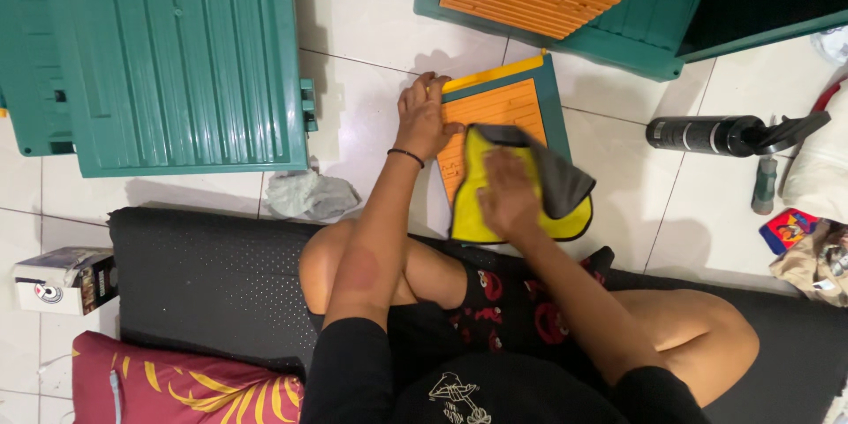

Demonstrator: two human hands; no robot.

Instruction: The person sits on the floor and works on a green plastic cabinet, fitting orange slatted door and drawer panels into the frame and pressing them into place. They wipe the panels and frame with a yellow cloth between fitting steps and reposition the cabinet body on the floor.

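**Orange slatted panel under cloth: slip and snag risks noted**

Orange and teal plastic makes up the small slatted panel (499, 106), which lies flat on the white tiled floor (371, 9) ahead of both hands. We judge the main hazard to be sliding: smooth plastic on glazed tile could shift if the bracing hand lets up while the other presses. We also note that the cloth could catch in the slats.

Left hand (422, 115): fingers extended and laid fairly flat on the panel's near-left corner, pressing down; it grips nothing. A dark band sits on that wrist.

Right hand (508, 194): just to the right and nearer the body, spread palm-down on a yellow and grey cloth (548, 199), which covers the panel's lower part. Blur prevents us from telling whether the fingers pinch the cloth or merely rest on it.

Well right of that hand, a black spray bottle (707, 134) lies on its side; it could roll.
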